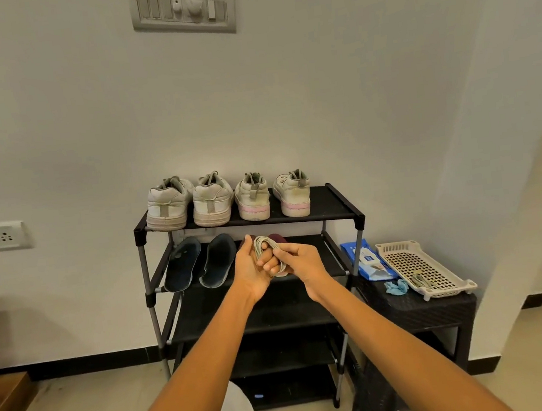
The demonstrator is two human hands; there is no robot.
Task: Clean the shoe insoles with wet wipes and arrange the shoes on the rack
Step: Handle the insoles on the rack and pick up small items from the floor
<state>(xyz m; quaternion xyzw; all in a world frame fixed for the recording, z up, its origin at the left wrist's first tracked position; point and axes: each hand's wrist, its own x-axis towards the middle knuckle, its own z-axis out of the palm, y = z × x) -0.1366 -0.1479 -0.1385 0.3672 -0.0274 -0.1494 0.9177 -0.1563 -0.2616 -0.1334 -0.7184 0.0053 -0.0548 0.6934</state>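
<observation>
A black shoe rack (339,197) stands against the wall. Its top shelf carries two grey-white sneakers (191,202) on the left and two sneakers with pink soles (273,196) on the right, heels toward me. Two dark blue insoles (200,262) lie on the second shelf, and two maroon insoles (278,238) lie mostly hidden behind my hands. In front of that shelf my left hand (250,270) has a coiled grey shoelace (264,245) wound round its fingers. My right hand (298,263) pinches the lace from the right.
A low black wicker table (419,306) right of the rack holds a blue wet wipes pack (367,260), a crumpled blue wipe (396,286) and a cream plastic basket (418,266) with another coiled lace in it. Wooden furniture (1,401) stands at far left.
</observation>
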